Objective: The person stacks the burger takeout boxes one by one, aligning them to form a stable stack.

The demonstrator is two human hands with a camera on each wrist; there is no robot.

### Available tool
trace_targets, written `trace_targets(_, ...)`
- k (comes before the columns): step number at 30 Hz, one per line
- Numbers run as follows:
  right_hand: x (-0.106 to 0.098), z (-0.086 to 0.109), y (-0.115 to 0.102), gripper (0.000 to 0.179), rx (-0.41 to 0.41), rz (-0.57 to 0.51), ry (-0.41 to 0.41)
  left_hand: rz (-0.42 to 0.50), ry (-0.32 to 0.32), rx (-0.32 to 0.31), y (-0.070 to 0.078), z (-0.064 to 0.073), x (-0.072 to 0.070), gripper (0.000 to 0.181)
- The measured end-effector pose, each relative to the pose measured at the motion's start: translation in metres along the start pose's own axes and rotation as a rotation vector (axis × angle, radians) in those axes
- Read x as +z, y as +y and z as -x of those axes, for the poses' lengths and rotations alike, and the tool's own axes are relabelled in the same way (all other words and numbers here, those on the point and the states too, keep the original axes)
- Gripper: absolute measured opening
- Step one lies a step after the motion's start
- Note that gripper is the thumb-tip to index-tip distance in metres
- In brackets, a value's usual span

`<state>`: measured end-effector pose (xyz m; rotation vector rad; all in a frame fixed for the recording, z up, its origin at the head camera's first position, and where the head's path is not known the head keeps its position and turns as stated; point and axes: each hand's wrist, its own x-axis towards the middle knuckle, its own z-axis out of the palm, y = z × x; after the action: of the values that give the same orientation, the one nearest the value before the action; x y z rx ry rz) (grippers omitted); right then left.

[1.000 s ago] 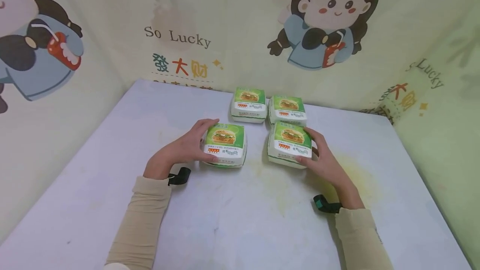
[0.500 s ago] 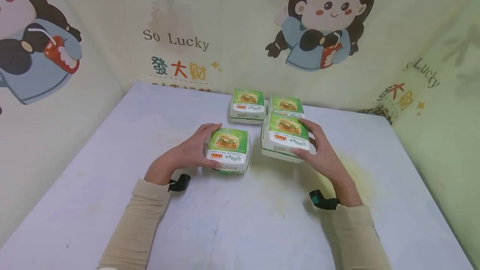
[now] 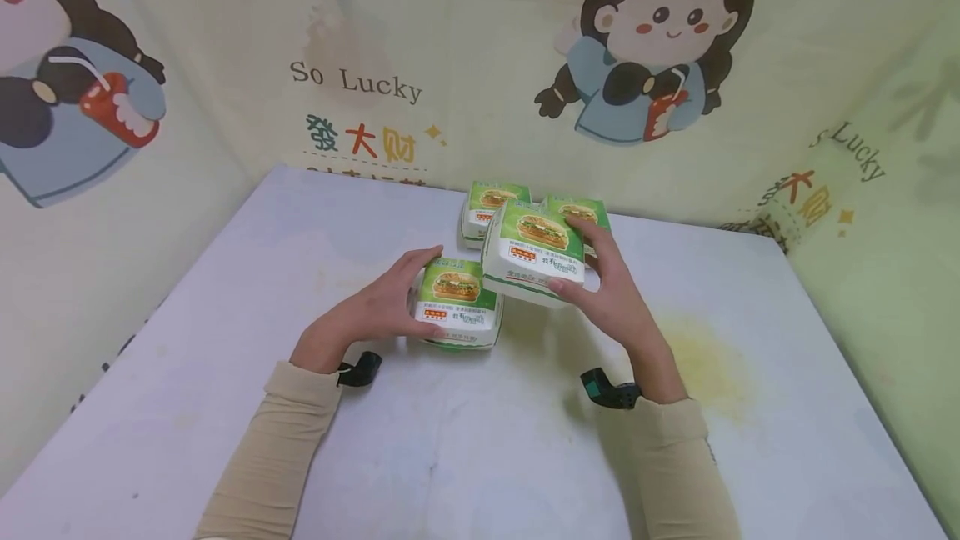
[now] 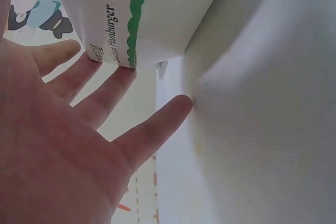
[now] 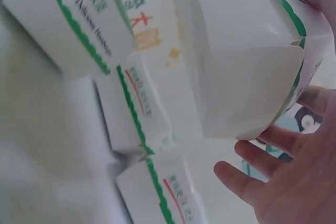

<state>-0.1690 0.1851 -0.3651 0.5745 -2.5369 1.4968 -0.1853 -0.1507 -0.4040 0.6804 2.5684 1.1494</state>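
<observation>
My left hand (image 3: 378, 307) spans the left side of a green-and-white hamburger box (image 3: 459, 288), thumb at the near face and fingers at the far one. The left wrist view shows fingertips against that box's wall (image 4: 105, 19), low over the table, with the little finger off it. My right hand (image 3: 611, 294) grips a second hamburger box (image 3: 536, 240) by its right side. This one is lifted and a bit tilted, and overlaps the left box's corner in the head view. The right wrist view shows its white underside (image 5: 252, 87) high above the tabletop.
Two more hamburger boxes, a back left one (image 3: 474, 211) and a back right one (image 3: 600, 215), stand side by side near the table's rear edge, partly hidden by the raised box. A printed cloth (image 3: 480, 65) rises behind the white table (image 3: 465, 457).
My right hand has raised its hamburger box and carried it leftward, toward the left box. The left hand's box has shifted slightly right and nearer, still in its grip.
</observation>
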Motion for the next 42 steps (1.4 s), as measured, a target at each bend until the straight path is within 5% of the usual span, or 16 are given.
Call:
trace_targets(20,0.02,-0.004,-0.018,0.082,-0.03,0.035,-0.037,0.028,0.036,0.051,-0.003,0.005,-0.015,0.117)
trace_targets(42,0.047,-0.01,-0.03,0.082,-0.064,0.052,-0.072,0.113,0.018,0.068,-0.006,0.004,-0.01,0.115)
